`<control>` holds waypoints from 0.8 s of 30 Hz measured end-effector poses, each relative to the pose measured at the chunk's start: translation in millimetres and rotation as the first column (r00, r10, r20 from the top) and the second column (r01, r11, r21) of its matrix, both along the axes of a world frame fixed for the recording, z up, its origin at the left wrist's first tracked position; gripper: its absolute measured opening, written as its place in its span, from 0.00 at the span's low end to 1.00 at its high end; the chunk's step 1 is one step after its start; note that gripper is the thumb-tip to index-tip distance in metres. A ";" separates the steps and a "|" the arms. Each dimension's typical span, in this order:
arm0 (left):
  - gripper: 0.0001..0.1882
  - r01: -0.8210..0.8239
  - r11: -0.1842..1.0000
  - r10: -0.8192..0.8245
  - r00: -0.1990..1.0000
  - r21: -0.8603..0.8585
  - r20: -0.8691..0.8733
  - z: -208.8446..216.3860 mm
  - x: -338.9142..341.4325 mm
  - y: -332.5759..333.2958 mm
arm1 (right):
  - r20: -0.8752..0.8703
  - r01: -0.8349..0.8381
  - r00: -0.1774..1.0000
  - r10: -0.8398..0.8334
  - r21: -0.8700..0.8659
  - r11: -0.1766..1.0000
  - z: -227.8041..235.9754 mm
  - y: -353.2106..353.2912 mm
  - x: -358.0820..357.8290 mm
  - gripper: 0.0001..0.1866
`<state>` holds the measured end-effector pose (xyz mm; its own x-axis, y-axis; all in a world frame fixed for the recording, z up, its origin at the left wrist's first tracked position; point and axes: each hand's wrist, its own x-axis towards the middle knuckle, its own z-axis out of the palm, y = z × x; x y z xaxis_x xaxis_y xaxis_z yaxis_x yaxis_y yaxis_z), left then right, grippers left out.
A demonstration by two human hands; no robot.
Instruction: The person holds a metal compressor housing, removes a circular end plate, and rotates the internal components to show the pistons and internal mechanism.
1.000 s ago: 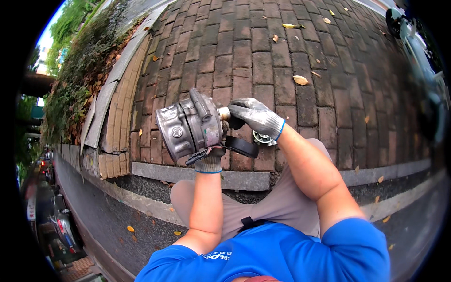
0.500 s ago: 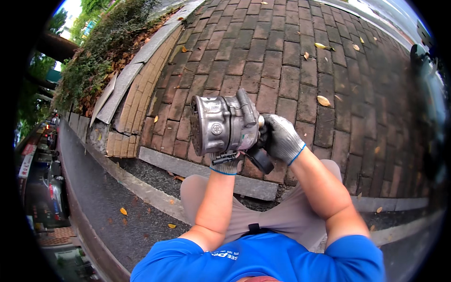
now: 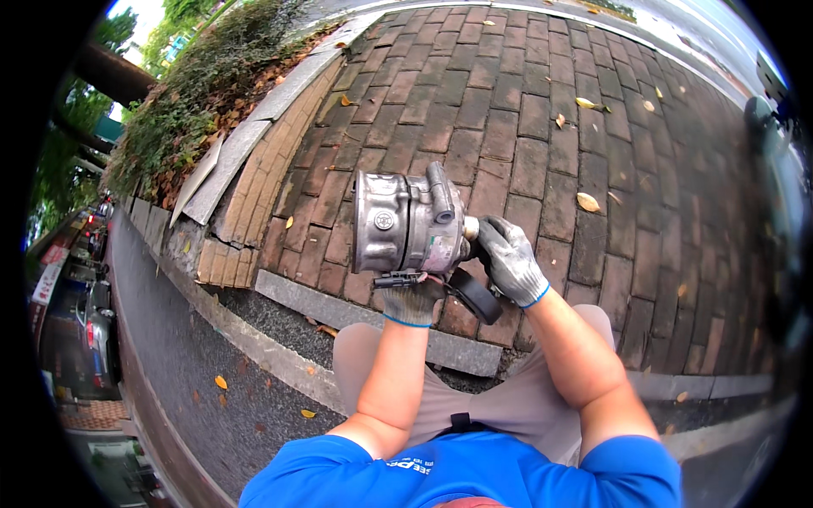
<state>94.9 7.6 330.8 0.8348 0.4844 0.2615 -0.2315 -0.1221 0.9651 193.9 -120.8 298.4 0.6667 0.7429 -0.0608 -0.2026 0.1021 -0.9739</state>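
Note:
In front of my knees, above the brick paving, I hold a silver metal compressor (image 3: 405, 222), its ribbed cylinder lying sideways to the left. A black plug connector (image 3: 398, 280) on a short wire hangs along its near side, and a black ring-shaped part (image 3: 475, 296) sticks out at the lower right. My left hand (image 3: 412, 306), in a grey work glove, supports the compressor from underneath; most of its fingers are hidden behind the metal. At the right end, my gloved right hand (image 3: 513, 266) has its curled fingers against the pale metal stub (image 3: 471, 227) and the dark part beside it.
Brick paving (image 3: 542, 127) with scattered yellow leaves spreads ahead. To the left a loose, broken stone kerb (image 3: 246, 199) edges a bed of shrubs (image 3: 182, 118). Asphalt (image 3: 229, 372) runs at the lower left, with parked cars (image 3: 97, 334) beyond. Darker vehicle-like shapes blur at the far right.
The compressor has rolled slightly, so its dark left end face shows less. My right hand has shifted a little right and down, its fingers more visible. The whole view has moved slightly.

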 end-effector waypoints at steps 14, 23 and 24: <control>0.31 0.124 0.835 -0.072 0.990 -0.537 0.117 -18.0 -4.5 0.4 | -0.280 -0.075 0.957 0.068 -0.012 0.997 13.8 -2.8 8.9 0.17; 0.37 0.482 0.188 0.022 0.869 -0.856 0.495 -32.4 -19.4 4.1 | 0.187 -0.041 0.981 0.047 -0.039 0.998 -2.0 -4.5 13.2 0.17; 0.37 0.495 0.122 0.034 0.864 -0.860 0.502 -26.6 -19.3 1.2 | 0.157 -0.048 0.986 0.052 -0.029 0.998 -1.1 -5.3 12.1 0.17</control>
<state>75.6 8.8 304.2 0.9376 0.3468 0.0254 -0.3477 0.9347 0.0743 206.0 -126.1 297.4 0.6315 0.7750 0.0232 -0.0502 0.0708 -0.9962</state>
